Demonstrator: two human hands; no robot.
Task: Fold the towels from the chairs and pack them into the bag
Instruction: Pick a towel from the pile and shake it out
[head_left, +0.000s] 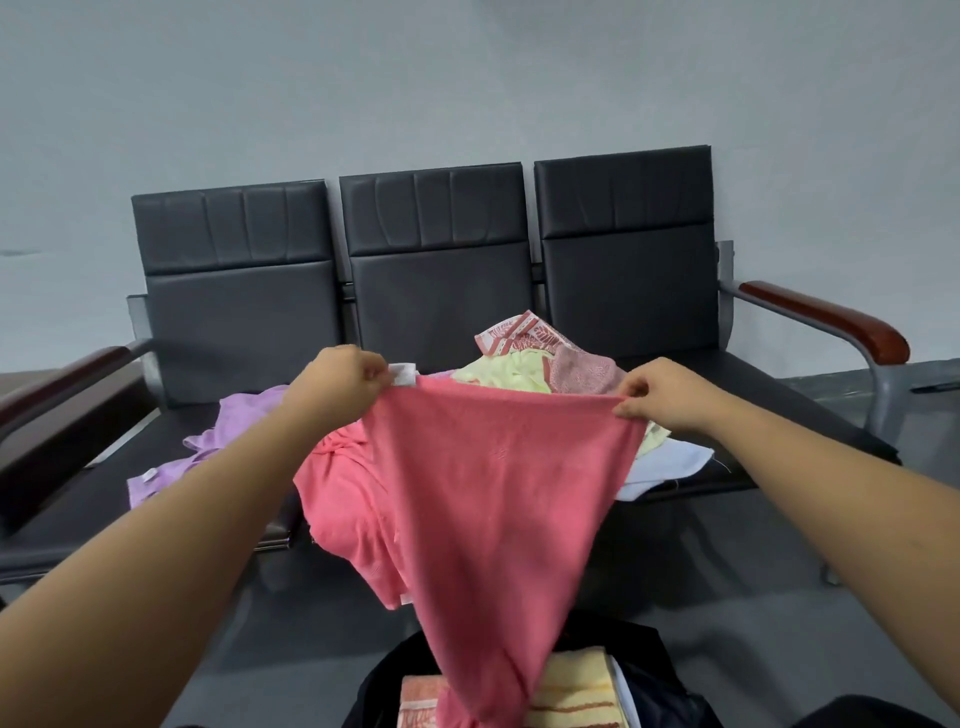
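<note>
Black fabric of the bag (652, 675) fills the bottom centre of the frame, with a folded yellow striped towel (576, 686) inside it. Above it you hold the pink towel (493, 493) stretched by its top edge: your left hand (345, 376) pinches one corner, your right hand (657, 397) pinches the other, and the lower tip hangs over the bag's opening. Behind, at mid-frame, a purple towel (234, 431) and a pale yellow towel (504, 371) lie heaped on the dark chairs (436, 260).
</note>
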